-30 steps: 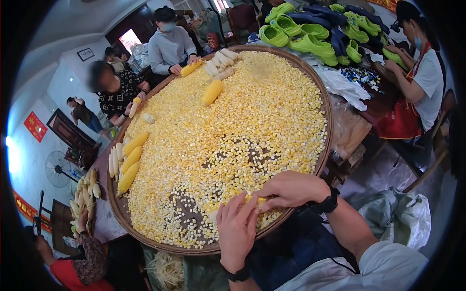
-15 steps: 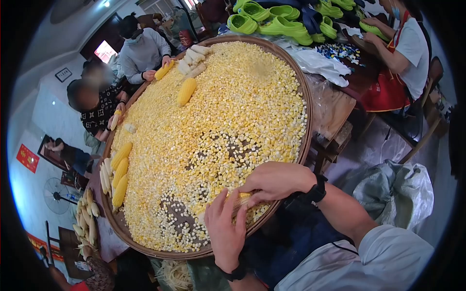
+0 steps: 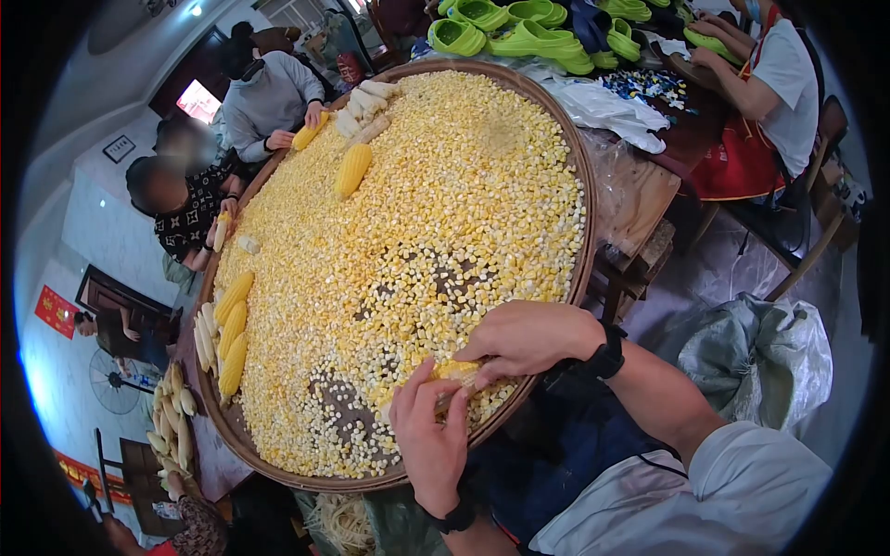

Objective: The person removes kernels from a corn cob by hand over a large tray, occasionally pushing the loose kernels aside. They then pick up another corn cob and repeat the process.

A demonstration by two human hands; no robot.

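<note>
Low in the head view, a corn cob (image 3: 456, 371) lies across both hands above the near rim of a big round tray (image 3: 590, 232). Rows of yellow kernels remain on its upper side, while the lower side looks bare. My left hand (image 3: 429, 435) grips its left part with bent fingers. From the right, my right hand (image 3: 533, 341) presses thumb and fingers on the other end. Loose corn kernels (image 3: 445, 176) spread over the tray beneath and beyond the hands, with dark patches of tray bottom showing between some.
Whole ears (image 3: 232, 338) and bare cobs (image 3: 202, 338) lie at the tray's left rim. Another ear (image 3: 352, 170) rests farther back, near pale cobs (image 3: 366, 109). Two people work at the far-left rim. Green clogs (image 3: 538, 42) fill a table behind; a sack (image 3: 760, 361) stands right.
My right fingers have shifted slightly along the cob, and my left fingers have bent a little more. The view has tilted slightly. A person at the far left has changed posture.
</note>
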